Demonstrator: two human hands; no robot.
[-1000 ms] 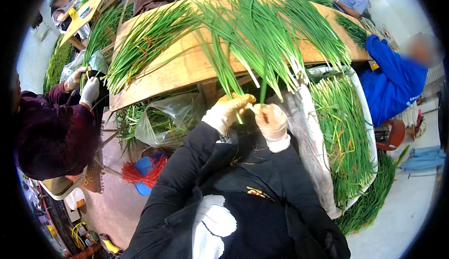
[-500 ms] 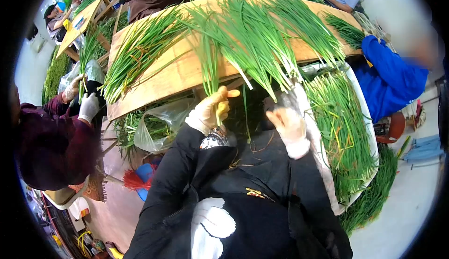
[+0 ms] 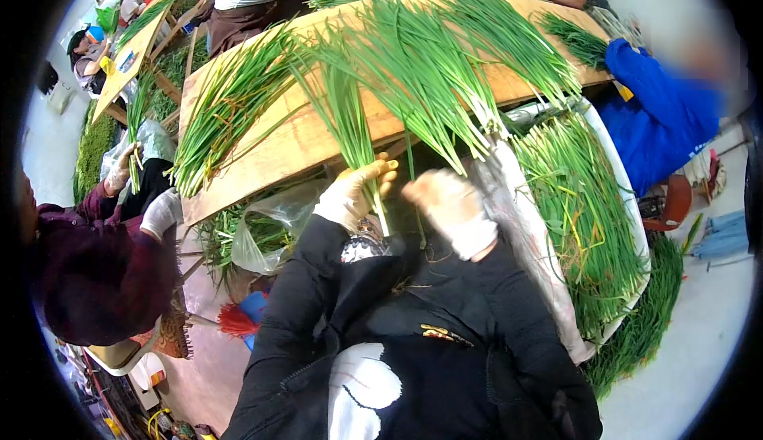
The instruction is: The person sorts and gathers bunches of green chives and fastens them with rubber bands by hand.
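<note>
A small bunch of garlic chives is gripped near its pale stem ends by my gloved left hand, with the green tips fanned over the wooden table. The cut ends poke out below the fist. My right hand, also gloved, hovers just to the right of the stems, its fingers smeared by motion. Beyond it, a bigger heap of chives lies on the table with its white ends toward me. Another pile of chives lies on the left.
At my right stands a white-rimmed tub packed with chives. A clear plastic bag hangs under the table edge. A person in dark purple works at my left; one in a blue jacket sits at the right.
My right hand has moved left, closer to the bunch in my left hand. That bunch looks fuller, and more stem shows below the left fist.
</note>
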